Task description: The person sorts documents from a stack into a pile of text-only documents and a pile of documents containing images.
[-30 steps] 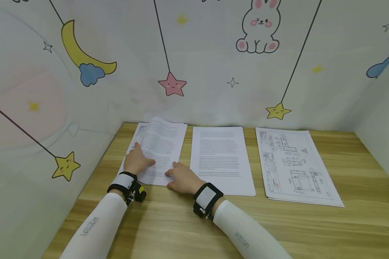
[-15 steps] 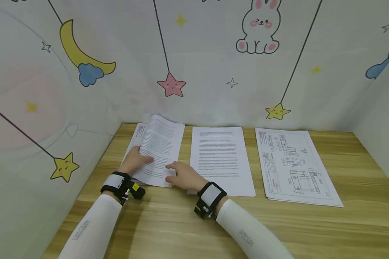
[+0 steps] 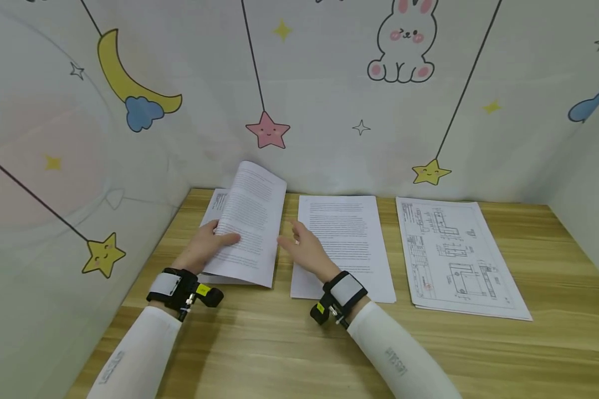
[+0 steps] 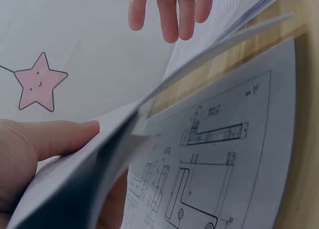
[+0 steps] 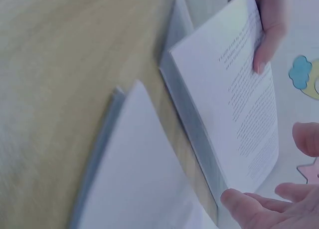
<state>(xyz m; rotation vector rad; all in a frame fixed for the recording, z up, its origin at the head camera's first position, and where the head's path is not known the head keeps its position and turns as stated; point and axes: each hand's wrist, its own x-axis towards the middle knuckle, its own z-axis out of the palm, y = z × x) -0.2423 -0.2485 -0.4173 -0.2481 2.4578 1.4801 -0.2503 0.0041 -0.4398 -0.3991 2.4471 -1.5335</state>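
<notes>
My left hand (image 3: 199, 246) grips several printed text sheets (image 3: 254, 221) by their left edge, thumb on top and fingers beneath. They stand tilted up from the left pile, with the far end raised toward the wall. Beneath them, in the left wrist view, lies a sheet with technical drawings (image 4: 219, 144). Just off the sheets' right edge is my right hand (image 3: 309, 252), fingers spread and nothing held. In the right wrist view, its fingertips come close to the lifted sheets (image 5: 219, 94); whether they touch cannot be told.
A stack of text pages (image 3: 339, 238) lies mid-table, partly under my right hand. Further right lies a stack of technical drawings (image 3: 459, 260). A wall (image 3: 324, 160) with cartoon prints stands behind the wooden table (image 3: 269, 343).
The text sheets have risen from the left pile, their far end tilting higher. My left hand has shifted slightly left with them, and my right hand has moved right and away from the pile.
</notes>
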